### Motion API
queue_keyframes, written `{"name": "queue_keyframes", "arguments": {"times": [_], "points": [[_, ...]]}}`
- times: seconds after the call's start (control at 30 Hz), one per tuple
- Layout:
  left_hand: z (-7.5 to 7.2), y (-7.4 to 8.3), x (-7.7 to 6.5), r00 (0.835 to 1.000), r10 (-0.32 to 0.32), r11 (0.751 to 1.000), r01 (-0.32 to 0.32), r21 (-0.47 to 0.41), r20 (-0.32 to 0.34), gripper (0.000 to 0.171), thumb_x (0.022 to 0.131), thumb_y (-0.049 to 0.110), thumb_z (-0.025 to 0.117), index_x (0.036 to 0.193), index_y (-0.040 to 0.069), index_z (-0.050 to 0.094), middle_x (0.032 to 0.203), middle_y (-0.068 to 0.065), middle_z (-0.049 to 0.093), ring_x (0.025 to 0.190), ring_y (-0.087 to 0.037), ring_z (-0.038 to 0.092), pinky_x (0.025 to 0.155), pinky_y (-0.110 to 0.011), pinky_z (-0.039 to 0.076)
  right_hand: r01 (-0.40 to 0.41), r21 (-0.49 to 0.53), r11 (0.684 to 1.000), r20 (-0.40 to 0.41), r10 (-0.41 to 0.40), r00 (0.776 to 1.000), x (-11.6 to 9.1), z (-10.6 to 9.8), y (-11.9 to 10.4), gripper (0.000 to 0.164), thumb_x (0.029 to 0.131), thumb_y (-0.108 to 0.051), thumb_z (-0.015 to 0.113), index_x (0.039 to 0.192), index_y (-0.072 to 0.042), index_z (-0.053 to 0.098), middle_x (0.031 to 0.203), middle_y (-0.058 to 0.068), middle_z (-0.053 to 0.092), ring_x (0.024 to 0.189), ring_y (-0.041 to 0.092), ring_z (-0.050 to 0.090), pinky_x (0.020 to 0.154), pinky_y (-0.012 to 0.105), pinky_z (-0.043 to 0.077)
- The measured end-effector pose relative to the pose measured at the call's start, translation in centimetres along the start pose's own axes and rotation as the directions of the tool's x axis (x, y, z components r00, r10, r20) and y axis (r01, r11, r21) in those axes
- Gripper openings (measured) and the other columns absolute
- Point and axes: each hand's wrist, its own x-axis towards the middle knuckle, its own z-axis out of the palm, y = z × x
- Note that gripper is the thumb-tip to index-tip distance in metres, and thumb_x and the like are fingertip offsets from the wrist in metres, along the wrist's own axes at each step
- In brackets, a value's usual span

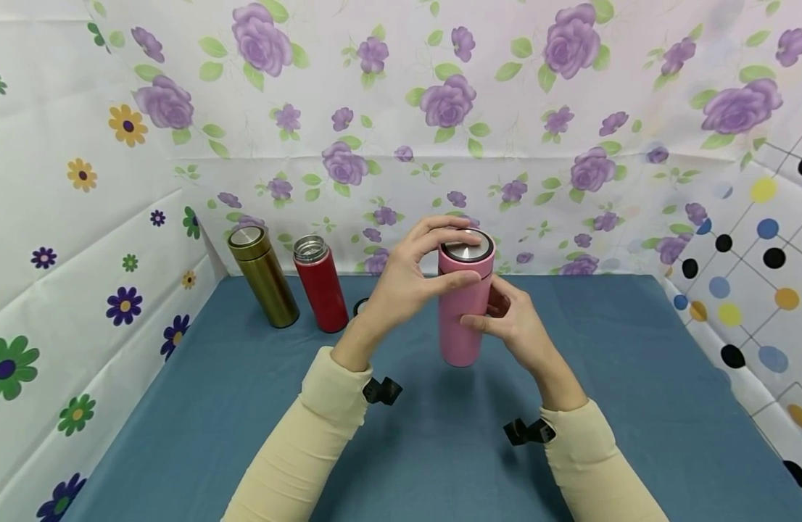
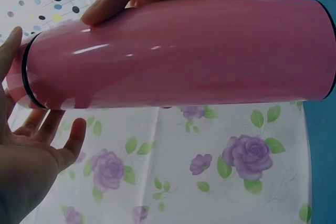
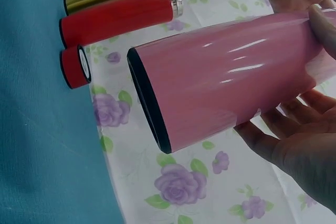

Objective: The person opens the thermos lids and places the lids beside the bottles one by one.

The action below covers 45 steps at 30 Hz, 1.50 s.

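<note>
A pink thermos bottle (image 1: 458, 326) stands upright in front of me, its lid (image 1: 468, 251) on top with a silver disc in it. My left hand (image 1: 410, 264) grips the lid from the left, thumb on the near side and fingers over the far side. Around the bottle's upper body, my right hand (image 1: 520, 325) holds it from the right, thumb in front. The base of the pink bottle (image 3: 210, 87) shows a dark bottom ring in the right wrist view. Its base seems slightly off the table, with a shadow below.
A red thermos bottle (image 1: 321, 290) without its lid stands on the blue table (image 1: 199, 435), left of my hands. Beside it is a gold thermos bottle (image 1: 264, 279) with its lid on. The red lid (image 3: 75, 66) lies near the red bottle, mostly hidden in the head view.
</note>
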Motion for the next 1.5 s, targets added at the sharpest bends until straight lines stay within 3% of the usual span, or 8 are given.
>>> {"name": "queue_keyframes", "arguments": {"times": [0.33, 0.53, 0.7, 0.8, 0.93, 1.1, 1.27, 1.5], "points": [[-1.4, -0.5, -0.3, 0.992, -0.026, 0.982, 0.048, -0.183, 0.122, 0.053, 0.098, 0.032, 0.076, 0.140, 0.003, 0.062, 0.153, -0.005, 0.050, 0.146, -0.022, 0.042, 0.116, -0.048, 0.040, 0.015, 0.041, 0.999, 0.039, -0.017, 0.999, -0.1, -0.3, -0.2, 0.060, 0.092, -0.012, 0.077, 0.147, -0.011, 0.055, 0.128, 0.014, 0.066, 0.111, 0.033, 0.067, 0.091, 0.040, 0.060], [-1.4, -0.6, -0.3, 0.993, -0.023, 0.977, 0.047, -0.210, 0.113, 0.061, 0.096, 0.042, 0.076, 0.137, 0.000, 0.063, 0.151, -0.007, 0.053, 0.145, -0.024, 0.043, 0.115, -0.048, 0.041, 0.025, 0.065, 0.998, 0.060, -0.028, 0.998, -0.2, -0.3, -0.3, 0.060, 0.092, -0.014, 0.078, 0.147, -0.010, 0.054, 0.128, 0.015, 0.065, 0.111, 0.034, 0.067, 0.090, 0.042, 0.060], [-1.2, -0.6, -0.4, 0.996, -0.031, 0.979, 0.048, -0.199, 0.088, 0.059, 0.096, 0.042, 0.076, 0.137, 0.001, 0.064, 0.151, -0.006, 0.054, 0.145, -0.023, 0.043, 0.115, -0.047, 0.041, 0.018, 0.045, 0.999, 0.049, -0.020, 0.999, -0.2, -0.2, -0.4, 0.061, 0.092, -0.015, 0.078, 0.149, -0.012, 0.054, 0.129, 0.014, 0.065, 0.112, 0.034, 0.067, 0.090, 0.041, 0.060], [-0.9, -0.6, -0.4, 0.999, -0.025, 0.986, 0.033, -0.166, 0.045, 0.053, 0.096, 0.035, 0.077, 0.135, 0.001, 0.066, 0.150, -0.008, 0.055, 0.144, -0.022, 0.045, 0.115, -0.046, 0.042, 0.010, 0.033, 0.999, 0.027, -0.011, 1.000, -0.1, -0.1, -0.4, 0.062, 0.093, -0.014, 0.077, 0.150, -0.015, 0.054, 0.130, 0.013, 0.065, 0.114, 0.033, 0.067, 0.091, 0.041, 0.059], [-0.1, -0.3, -0.4, 0.997, -0.030, 0.999, 0.029, -0.018, -0.069, 0.042, 0.092, 0.020, 0.083, 0.130, 0.007, 0.071, 0.146, -0.007, 0.057, 0.140, -0.017, 0.049, 0.113, -0.043, 0.044, -0.001, 0.014, 1.000, -0.029, 0.001, 1.000, 0.0, 0.3, -0.3, 0.062, 0.094, -0.014, 0.077, 0.150, -0.016, 0.054, 0.132, 0.012, 0.065, 0.118, 0.030, 0.066, 0.094, 0.038, 0.058], [0.6, 0.1, -0.3, 0.989, -0.048, 0.989, 0.066, 0.130, -0.140, 0.042, 0.087, 0.012, 0.086, 0.127, 0.013, 0.073, 0.142, -0.002, 0.058, 0.136, -0.011, 0.050, 0.112, -0.038, 0.045, -0.007, -0.006, 1.000, -0.091, 0.006, 0.996, 0.1, 0.5, -0.1, 0.060, 0.094, -0.014, 0.078, 0.149, -0.015, 0.055, 0.132, 0.011, 0.065, 0.120, 0.027, 0.064, 0.098, 0.034, 0.056], [0.2, 0.1, -0.3, 0.995, -0.055, 0.992, 0.064, 0.110, -0.080, 0.046, 0.089, 0.008, 0.084, 0.132, 0.012, 0.070, 0.146, -0.002, 0.055, 0.138, -0.011, 0.048, 0.112, -0.039, 0.043, -0.008, -0.009, 1.000, -0.086, 0.008, 0.996, 0.1, 0.5, -0.1, 0.059, 0.094, -0.014, 0.078, 0.148, -0.014, 0.055, 0.131, 0.012, 0.065, 0.119, 0.027, 0.065, 0.097, 0.034, 0.056], [-1.1, -0.3, -0.2, 0.992, -0.084, 0.993, 0.092, -0.076, 0.099, 0.046, 0.096, 0.008, 0.075, 0.141, 0.010, 0.063, 0.152, -0.005, 0.050, 0.142, -0.016, 0.045, 0.115, -0.046, 0.041, -0.030, 0.019, 0.999, -0.001, 0.030, 1.000, 0.0, 0.2, -0.2, 0.059, 0.093, -0.015, 0.079, 0.147, -0.015, 0.056, 0.130, 0.012, 0.065, 0.116, 0.031, 0.066, 0.095, 0.039, 0.057]]}}
